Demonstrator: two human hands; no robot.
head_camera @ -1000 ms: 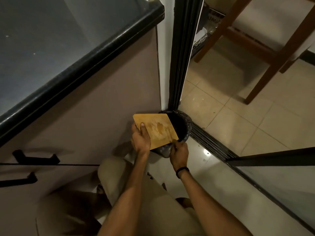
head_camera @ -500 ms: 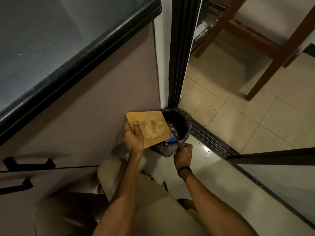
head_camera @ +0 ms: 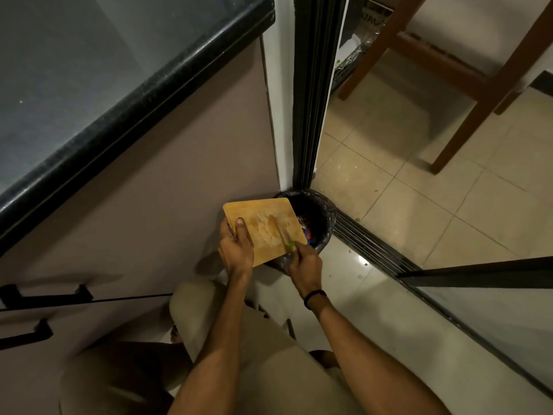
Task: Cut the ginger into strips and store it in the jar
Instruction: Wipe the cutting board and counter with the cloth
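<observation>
A wooden cutting board [head_camera: 263,223] is held tilted over a small black bin [head_camera: 321,217] lined with a dark bag, in the floor corner. My left hand [head_camera: 236,250] grips the board's near left edge, thumb on top. My right hand [head_camera: 305,262] holds a knife [head_camera: 281,233] with a green handle; its blurred blade lies across the board's face. Pale smears of ginger residue mark the board. Coloured rubbish shows inside the bin. No jar and no ginger strips are in view.
A dark countertop [head_camera: 89,85] with a black edge runs above a brown cabinet with black handles [head_camera: 45,298] at left. A black sliding-door frame [head_camera: 314,85] and floor track lie to the right. Wooden chair legs [head_camera: 466,130] stand on the tiled floor beyond.
My right hand has come up from the bin's rim and brought the knife blade onto the board. The board stays tilted over the bin in my left hand.
</observation>
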